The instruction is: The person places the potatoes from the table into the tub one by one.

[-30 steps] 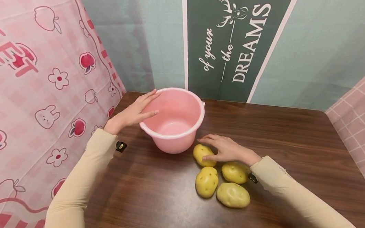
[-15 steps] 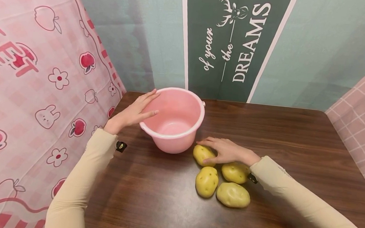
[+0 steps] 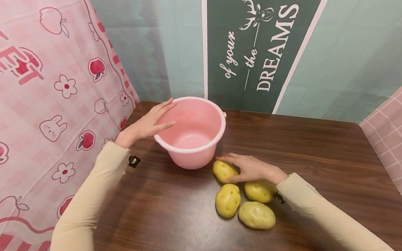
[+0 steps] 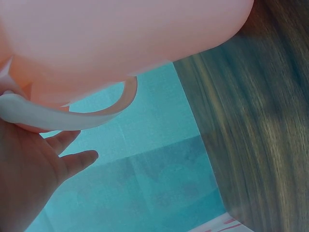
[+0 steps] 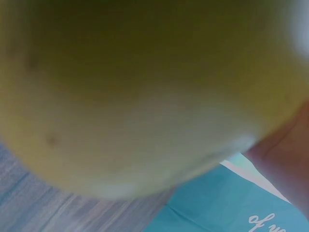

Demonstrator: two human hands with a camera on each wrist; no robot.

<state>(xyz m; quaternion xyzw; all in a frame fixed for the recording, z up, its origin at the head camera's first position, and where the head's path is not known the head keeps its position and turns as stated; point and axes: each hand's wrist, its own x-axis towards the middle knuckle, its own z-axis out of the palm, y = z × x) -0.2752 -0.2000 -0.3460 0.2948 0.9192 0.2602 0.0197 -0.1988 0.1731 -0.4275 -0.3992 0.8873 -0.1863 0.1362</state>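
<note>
A pink plastic bucket (image 3: pixel 194 155) stands upright on the table. My left hand (image 3: pixel 146 123) rests on its left rim, fingers straight and thumb stretched over the opening. In the left wrist view the bucket's pale handle (image 4: pixel 77 118) hangs beside that hand. Right of the bucket, my right hand (image 3: pixel 253 169) grips a yellow potato (image 3: pixel 221 172) from above, thumb on the near side and fingers over the far side. Below the wrist lies a second potato (image 3: pixel 259 191), partly hidden. In the right wrist view a blurred potato (image 5: pixel 120 145) hides most of the hand.
Two more potatoes, a yellow one (image 3: pixel 227 201) and a paler one (image 3: pixel 257 215), lie nearer the front. The dark wooden table (image 3: pixel 162 222) meets a green-and-teal cloth (image 3: pixel 178 44) at the back. A pink patterned cloth (image 3: pixel 52 102) hangs at the left.
My right hand has lowered slightly, and its fingers and thumb have closed round the potato by the bucket. The left hand and the bucket have stayed in place.
</note>
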